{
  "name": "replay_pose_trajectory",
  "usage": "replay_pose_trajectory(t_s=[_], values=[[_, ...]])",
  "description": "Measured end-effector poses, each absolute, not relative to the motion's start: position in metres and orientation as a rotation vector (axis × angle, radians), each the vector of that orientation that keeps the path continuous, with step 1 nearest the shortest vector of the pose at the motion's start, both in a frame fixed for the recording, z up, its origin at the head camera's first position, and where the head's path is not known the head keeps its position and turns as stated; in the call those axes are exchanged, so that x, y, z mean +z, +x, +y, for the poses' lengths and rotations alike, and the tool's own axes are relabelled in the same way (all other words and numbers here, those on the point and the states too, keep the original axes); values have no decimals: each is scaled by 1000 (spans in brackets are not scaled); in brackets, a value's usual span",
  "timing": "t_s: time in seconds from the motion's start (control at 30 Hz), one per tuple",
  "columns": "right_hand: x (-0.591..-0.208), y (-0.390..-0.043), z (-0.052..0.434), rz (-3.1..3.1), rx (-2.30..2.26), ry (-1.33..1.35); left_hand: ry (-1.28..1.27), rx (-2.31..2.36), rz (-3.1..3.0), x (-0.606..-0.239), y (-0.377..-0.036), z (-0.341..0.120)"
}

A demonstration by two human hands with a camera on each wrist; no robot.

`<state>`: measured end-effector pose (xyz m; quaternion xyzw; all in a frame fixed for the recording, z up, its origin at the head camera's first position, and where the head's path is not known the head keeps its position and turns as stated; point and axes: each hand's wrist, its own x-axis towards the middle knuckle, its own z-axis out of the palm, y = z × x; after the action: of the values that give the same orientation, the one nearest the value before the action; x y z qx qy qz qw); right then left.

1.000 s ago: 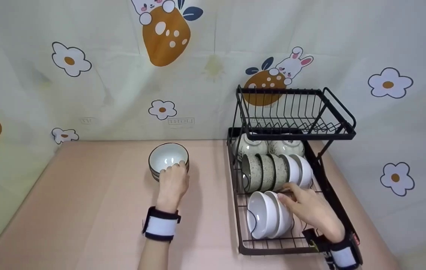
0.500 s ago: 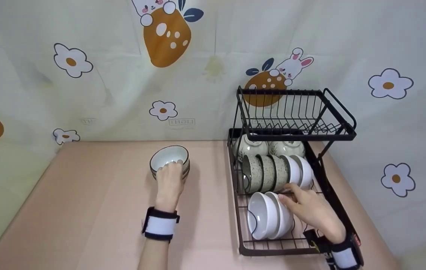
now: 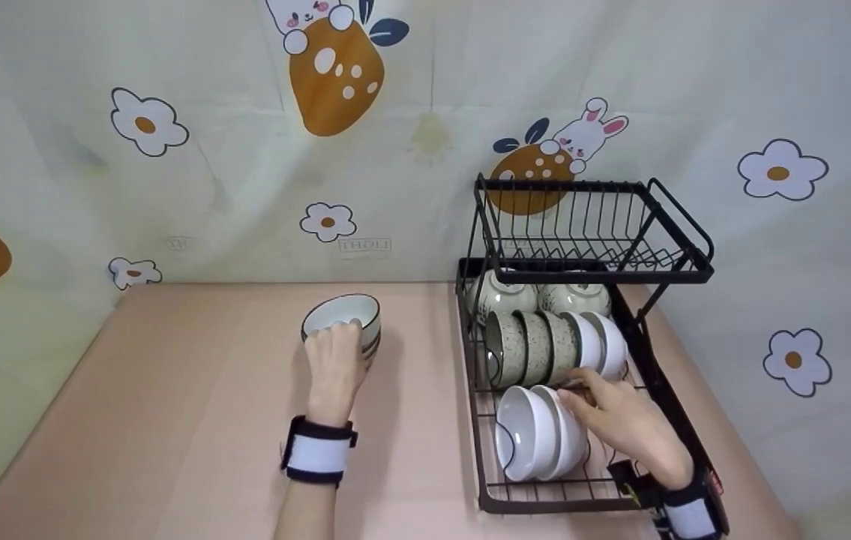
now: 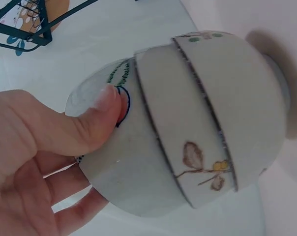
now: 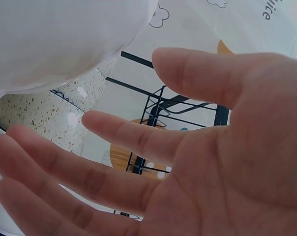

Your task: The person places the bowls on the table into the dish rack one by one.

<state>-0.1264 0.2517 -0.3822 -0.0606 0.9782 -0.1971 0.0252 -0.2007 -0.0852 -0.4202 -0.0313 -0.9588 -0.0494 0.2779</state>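
My left hand [image 3: 335, 367] pinches the near rim of the top bowl [image 3: 335, 311] in a small stack of dark-rimmed bowls on the table. In the left wrist view the thumb [image 4: 102, 118] lies on that bowl's pale outer wall, with the other fingers partly hidden behind it. Below sit two more stacked bowls [image 4: 173, 123], one painted with a brown sprig. My right hand [image 3: 627, 416] hovers over the dish rack, beside two white bowls [image 3: 534, 435]; its fingers and thumb are spread, and the right wrist view shows nothing between them, a white bowl [image 5: 65, 39] being close by.
The two-tier black dish rack [image 3: 560, 507] stands on the right of the pink tabletop [image 3: 170, 420]. On its lower tier are speckled bowls [image 3: 506, 349], more white bowls [image 3: 609, 345] and upturned patterned bowls [image 3: 504, 296]. A printed curtain [image 3: 230, 165] hangs behind.
My left hand has drawn slightly toward me and left, and the top bowl has tilted and risen a little. The right hand stays nearly still.
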Motion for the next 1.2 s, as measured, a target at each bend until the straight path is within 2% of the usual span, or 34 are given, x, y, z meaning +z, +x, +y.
replay_pose_trajectory(t_s=[0.3,0.53,0.83,1.2], values=[[-382,-127,252,3060,-612,-155,-206,-146,-2422,-407,-194,-78],[-383,-129,252,3089,-677,-175,-415,-165,-2307,-402,-189,-66],[-380,-132,248,3035,-942,-147,-670,-118,-2171,-394,-179,-41],[-378,-130,241,3053,-1122,-151,-858,-71,-2055,-394,-164,-12]])
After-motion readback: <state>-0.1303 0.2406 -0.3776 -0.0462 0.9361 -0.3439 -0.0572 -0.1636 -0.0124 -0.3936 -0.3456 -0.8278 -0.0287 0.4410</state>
